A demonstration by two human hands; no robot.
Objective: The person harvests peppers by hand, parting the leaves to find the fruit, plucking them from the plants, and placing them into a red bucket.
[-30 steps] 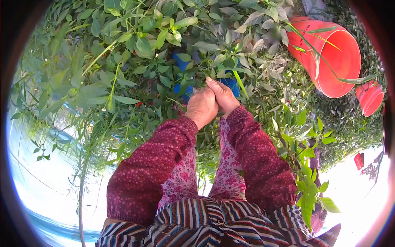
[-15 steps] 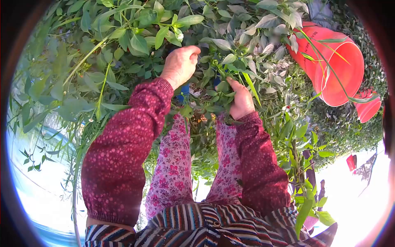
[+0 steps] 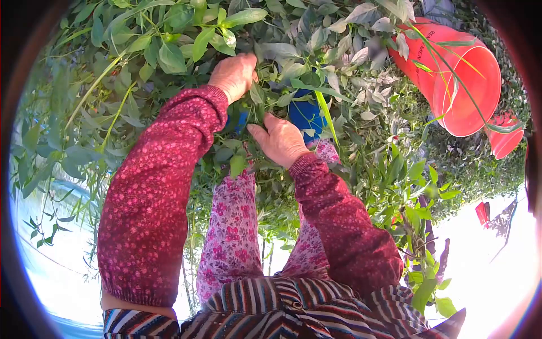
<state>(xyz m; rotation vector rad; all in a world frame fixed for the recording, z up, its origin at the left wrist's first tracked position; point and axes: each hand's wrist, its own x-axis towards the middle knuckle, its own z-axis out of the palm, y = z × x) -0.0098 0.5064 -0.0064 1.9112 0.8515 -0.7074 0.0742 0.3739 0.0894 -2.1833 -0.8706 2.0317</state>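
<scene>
Among dense green plants (image 3: 175, 53), my left hand (image 3: 233, 76) is closed at upper centre, its fingers curled into the leaves; whatever they grip is hidden. My right hand (image 3: 278, 138) lies lower and to the right, thumb and forefinger apart at a leafy stem, and I see nothing held between them. Dark red patterned sleeves cover both forearms. Blue footwear (image 3: 307, 113) shows through the foliage just right of my right hand, above the flowered trousers (image 3: 230, 231).
A large red bucket (image 3: 467, 85) lies tilted among the plants at the upper right, with long leaves across its mouth. Beyond it is a smaller red bucket (image 3: 504, 138). Taller leafy stems (image 3: 420, 226) rise beside my right forearm.
My left hand has shifted slightly left and up. My right hand has moved left and down, closer to the left one. More of the blue footwear on the right is uncovered.
</scene>
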